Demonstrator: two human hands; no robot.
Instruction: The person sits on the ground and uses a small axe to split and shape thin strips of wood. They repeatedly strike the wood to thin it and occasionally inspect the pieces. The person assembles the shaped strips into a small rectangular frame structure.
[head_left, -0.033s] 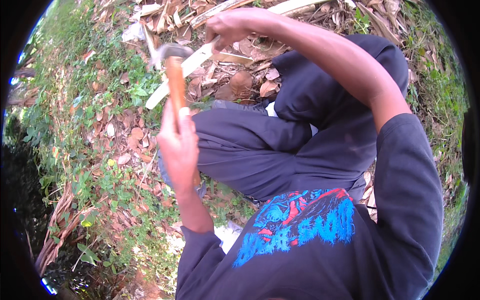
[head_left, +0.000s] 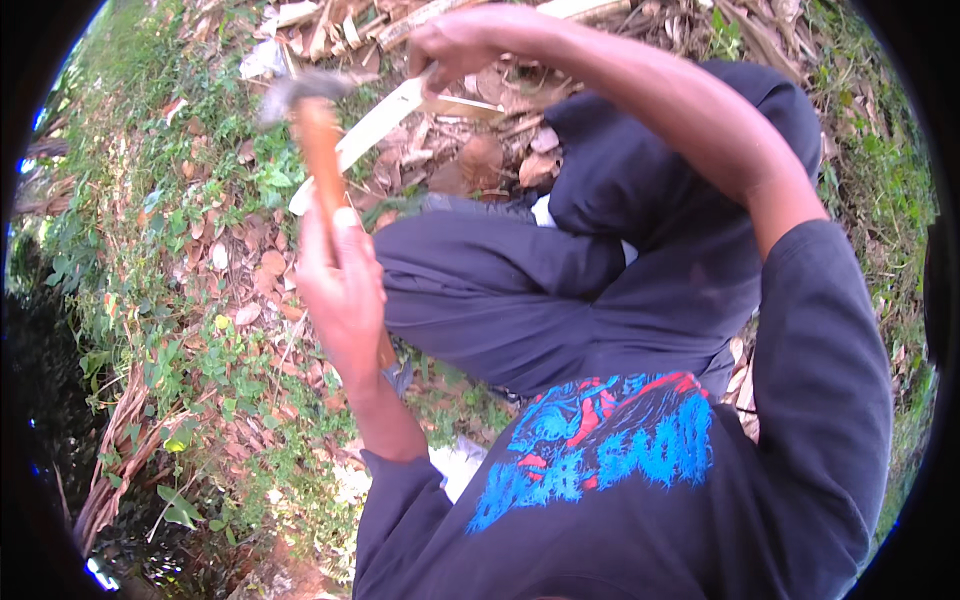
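My left hand is closed round the orange-brown wooden handle of a hammer. Its dark metal head, blurred by motion, is at the top left. Farther off, my right hand grips one end of a pale, flat wooden strip. The strip slants down to the left and passes behind the hammer handle. A second thin piece of wood lies just below my right fingers; whether they touch it I cannot tell.
My bent legs in dark trousers fill the middle. Dry leaves and split wood pieces cover the far ground. Green weeds grow on the left. A crumpled white scrap lies at the far left.
My left hand and the hammer have shifted left, with the hammer head slightly higher. My right hand and the strip have barely moved.
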